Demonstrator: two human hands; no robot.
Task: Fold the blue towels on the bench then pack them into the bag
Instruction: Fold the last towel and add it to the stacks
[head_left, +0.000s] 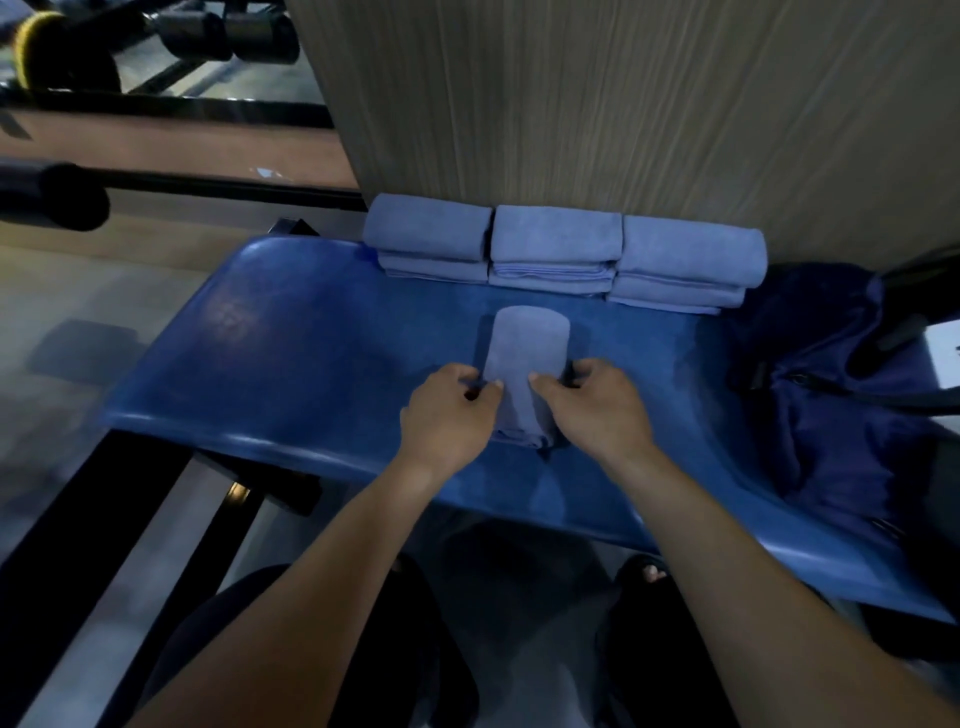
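Observation:
A narrow folded blue towel lies lengthwise in the middle of the blue bench. My left hand grips its left edge, thumb on top of the cloth. My right hand grips the right edge in the same way. Along the back of the bench, against the wall, stand three stacks of folded blue towels: a left stack, a middle stack and a right stack. A dark navy bag slumps on the bench's right end, with a black strap across it.
A beige wall panel rises right behind the towel stacks. Gym equipment with black bars stands at the upper left. My legs and sandalled feet are below the bench's front edge. Black frame rails run at lower left.

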